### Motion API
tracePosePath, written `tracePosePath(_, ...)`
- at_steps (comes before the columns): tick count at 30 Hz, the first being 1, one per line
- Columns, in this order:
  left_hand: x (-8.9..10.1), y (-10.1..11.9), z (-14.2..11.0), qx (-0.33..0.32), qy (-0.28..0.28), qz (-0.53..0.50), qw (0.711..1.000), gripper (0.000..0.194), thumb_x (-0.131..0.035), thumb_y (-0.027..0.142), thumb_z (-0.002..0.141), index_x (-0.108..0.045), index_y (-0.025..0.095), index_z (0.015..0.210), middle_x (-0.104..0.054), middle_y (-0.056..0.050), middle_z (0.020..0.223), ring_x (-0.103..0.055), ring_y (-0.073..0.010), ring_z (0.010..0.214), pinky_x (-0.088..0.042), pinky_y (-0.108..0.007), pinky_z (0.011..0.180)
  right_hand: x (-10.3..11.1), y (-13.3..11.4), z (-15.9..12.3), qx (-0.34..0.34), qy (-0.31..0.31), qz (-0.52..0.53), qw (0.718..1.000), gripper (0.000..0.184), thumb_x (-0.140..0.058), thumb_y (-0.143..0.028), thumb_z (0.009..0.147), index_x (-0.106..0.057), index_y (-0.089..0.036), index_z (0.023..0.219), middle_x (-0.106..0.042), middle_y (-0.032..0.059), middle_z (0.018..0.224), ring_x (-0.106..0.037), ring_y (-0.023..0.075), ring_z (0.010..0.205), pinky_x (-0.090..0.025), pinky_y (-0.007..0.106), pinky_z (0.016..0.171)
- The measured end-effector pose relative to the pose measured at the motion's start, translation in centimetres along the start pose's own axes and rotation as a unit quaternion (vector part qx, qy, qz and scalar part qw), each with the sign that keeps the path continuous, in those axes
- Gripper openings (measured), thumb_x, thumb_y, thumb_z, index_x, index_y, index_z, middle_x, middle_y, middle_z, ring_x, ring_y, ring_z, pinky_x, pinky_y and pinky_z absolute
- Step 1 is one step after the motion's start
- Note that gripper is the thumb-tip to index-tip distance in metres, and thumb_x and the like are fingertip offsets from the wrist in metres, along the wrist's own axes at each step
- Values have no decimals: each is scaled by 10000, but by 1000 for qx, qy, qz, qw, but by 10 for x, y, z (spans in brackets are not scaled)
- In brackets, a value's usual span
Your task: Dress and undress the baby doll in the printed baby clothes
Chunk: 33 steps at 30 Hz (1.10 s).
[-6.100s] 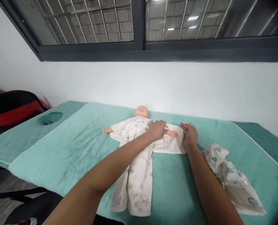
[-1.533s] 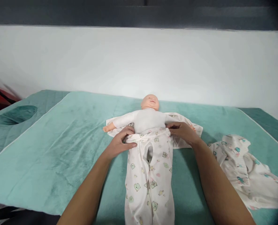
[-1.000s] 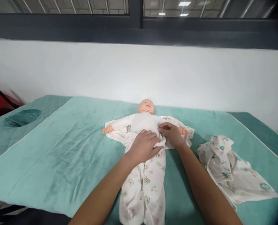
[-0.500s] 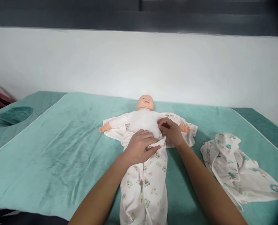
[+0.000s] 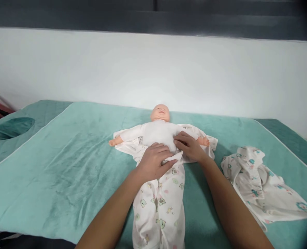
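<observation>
A baby doll (image 5: 158, 133) lies face up, arms spread, in a white top and printed baby pants (image 5: 160, 204). My left hand (image 5: 155, 160) rests over the doll's belly, its thumb and fingers closed on the waistband of the pants. At the doll's side, near the same waistband, my right hand (image 5: 188, 145) has its fingers bent together against the white top. What sits between those fingertips is hidden. A white garment (image 5: 207, 152) is spread under the doll's arms and back.
Teal cloth (image 5: 65, 166) covers the bed, with a round face hole (image 5: 12, 128) at the left. A crumpled white printed baby garment (image 5: 257, 183) lies to the right. Behind the bed rises a white wall (image 5: 153, 69).
My right hand's fingers have drawn closer together and shifted slightly down against the doll's side. My left hand keeps its place on the waistband.
</observation>
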<state>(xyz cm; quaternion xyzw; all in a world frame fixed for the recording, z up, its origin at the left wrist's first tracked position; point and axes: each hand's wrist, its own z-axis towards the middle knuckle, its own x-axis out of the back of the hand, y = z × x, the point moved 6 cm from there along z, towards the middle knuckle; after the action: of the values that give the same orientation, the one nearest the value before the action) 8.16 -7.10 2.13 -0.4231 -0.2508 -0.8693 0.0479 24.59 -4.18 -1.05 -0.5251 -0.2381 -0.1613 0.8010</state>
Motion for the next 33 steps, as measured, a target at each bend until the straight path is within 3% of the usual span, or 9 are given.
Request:
tracePosePath(3,0,0,0,3,2,2,1000,219,-540,336,951,-642,180,835,-642,-20,757,-557,-161,760,-397,-335,748,-12,5,3,-69,-53,68,994,386,-491,-520,941,-553,-198,737,-456,-22,697,-423,141,665,-352,278,614)
tracePosePath(6,1,1,1,5,4,3,1000,220,-536,330,953,-643,181,832,-639,-23,754,-558,-164,764,-398,-338,749,-17,8,4,-106,-54,109,987,447,-493,-580,917,-491,-201,680,-409,-36,640,-380,128,617,-308,267,555)
tracePosePath(13,3,0,2,9,5,-1,1000,235,-533,343,957,-640,177,828,-618,-18,732,-545,-158,737,-393,-330,730,13,10,-4,-49,109,-48,992,315,-630,-525,860,-703,-218,868,-578,5,685,-465,158,639,-360,299,619)
tracePosePath(15,3,0,2,10,3,-2,1000,243,-532,348,958,-638,177,822,-613,-16,724,-540,-156,727,-390,-328,724,17,7,-6,-27,129,-52,990,285,-615,-493,878,-719,-228,892,-615,19,738,-494,169,665,-381,308,645)
tracePosePath(20,3,1,2,8,7,-1,1000,238,-535,336,956,-633,171,815,-614,-19,730,-547,-159,741,-387,-328,727,6,4,-5,-23,94,2,995,340,-520,-472,936,-717,-204,867,-648,24,775,-539,181,712,-395,305,656)
tracePosePath(25,2,-1,1,11,2,2,1000,240,-530,343,956,-634,176,818,-613,-23,733,-547,-164,746,-393,-331,729,-3,10,-4,-51,62,-26,996,467,-471,-513,952,-516,-192,614,-471,-17,597,-422,144,612,-305,296,594)
tracePosePath(33,1,-1,1,15,4,7,1000,247,-523,350,959,-644,182,825,-627,-29,743,-548,-168,748,-403,-338,729,-18,7,0,-56,-43,82,994,439,-391,-568,973,-535,-213,758,-556,2,752,-495,173,727,-400,298,695)
